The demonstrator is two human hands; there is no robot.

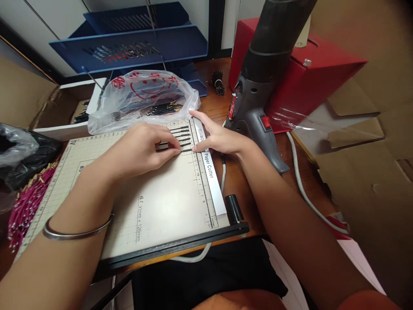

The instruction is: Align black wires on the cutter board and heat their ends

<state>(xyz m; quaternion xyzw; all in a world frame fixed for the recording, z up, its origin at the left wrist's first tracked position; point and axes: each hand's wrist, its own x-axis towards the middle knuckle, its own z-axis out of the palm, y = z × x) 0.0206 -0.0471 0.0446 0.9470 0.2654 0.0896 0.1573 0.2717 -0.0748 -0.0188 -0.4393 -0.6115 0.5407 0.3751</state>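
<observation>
The paper cutter's cream board (pixel 161 198) lies in front of me, printed with a grid and rulers. Several thin black wires (pixel 184 134) lie side by side near its right edge, pointing toward the white strip (pixel 211 185). With thumb and forefinger, my left hand (pixel 146 144) pinches the nearest thin black wire (pixel 186 150); its palm covers the other ends of the row. My right hand (pixel 219 135) rests across the white strip, thumb and forefinger spread apart. Its thumb tip touches the end of the pinched wire, and its other fingers are hidden.
Behind the board, a clear plastic bag (pixel 106 105) contains black wires with gold ends. A grey heat gun (pixel 258 99) stands right, before a red box (pixel 322 64). Magenta wires (pixel 30 202) lie left. A blue rack (pixel 129 47) stands at the back; cardboard (pixel 364 172) is far right.
</observation>
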